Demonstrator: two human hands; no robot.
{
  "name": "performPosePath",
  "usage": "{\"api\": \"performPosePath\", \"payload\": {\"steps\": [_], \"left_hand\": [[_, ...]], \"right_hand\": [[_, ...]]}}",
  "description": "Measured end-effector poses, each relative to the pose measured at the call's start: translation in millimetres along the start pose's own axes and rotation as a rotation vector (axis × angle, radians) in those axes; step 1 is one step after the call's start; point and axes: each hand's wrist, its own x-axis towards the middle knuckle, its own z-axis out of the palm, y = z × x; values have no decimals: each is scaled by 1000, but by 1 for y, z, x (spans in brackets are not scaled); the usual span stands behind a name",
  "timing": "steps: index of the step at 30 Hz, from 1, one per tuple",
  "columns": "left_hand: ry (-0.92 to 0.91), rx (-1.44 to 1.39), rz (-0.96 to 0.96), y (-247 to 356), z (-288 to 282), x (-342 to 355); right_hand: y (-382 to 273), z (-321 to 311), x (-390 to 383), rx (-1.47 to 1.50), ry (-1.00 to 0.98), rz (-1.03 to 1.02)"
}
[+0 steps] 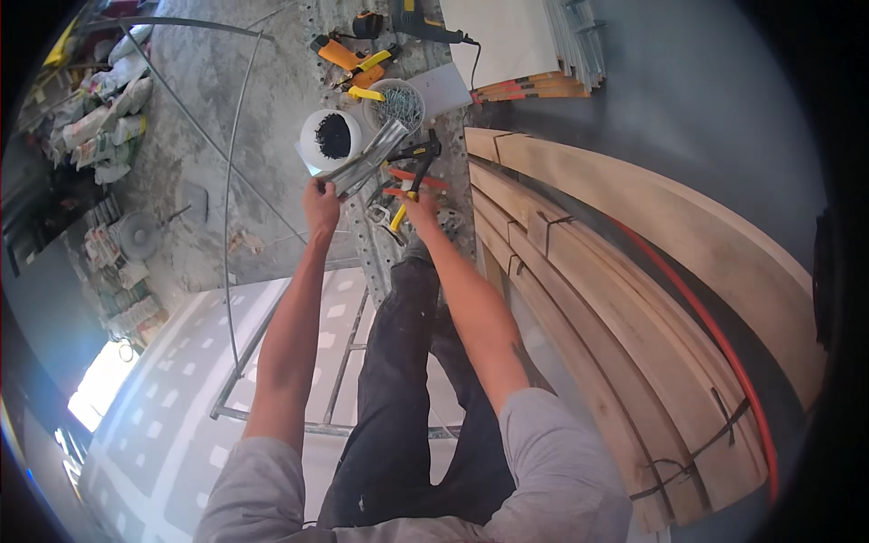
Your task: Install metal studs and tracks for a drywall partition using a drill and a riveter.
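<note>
My left hand [321,208] is closed on the near end of a shiny sheet-metal strip [369,157], which slants away to the right over the work plank. Close by on the right, my right hand [420,212] is closed around a black-and-yellow hand tool [424,156]; its exact kind is hard to make out. Orange-red handles [421,179] show just beyond the fingers. Past the left hand stands a white bucket [312,136] of black screws [332,136]. Beside it, a tub [418,89] holds silvery screws [398,107].
An orange-and-black tool [335,52], a tape measure [367,24] and a corded yellow-and-black power tool [421,23] lie at the plank's far end. Strapped wooden boards [579,271] lean along the right, with a red hose [697,303]. Bags [109,122] pile up far left.
</note>
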Motion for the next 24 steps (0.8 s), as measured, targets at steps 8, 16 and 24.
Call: {"api": "performPosePath", "payload": {"steps": [8,16,24], "left_hand": [[-78,139,81,-17,19,-2],[-24,288,155,-25,115,18],[-38,315,89,26,82,-52]], "right_hand": [[23,-122,-88,351,86,-163],[50,-236,-218,837,-126,153],[27,-237,-323,1044,-183,196]]}}
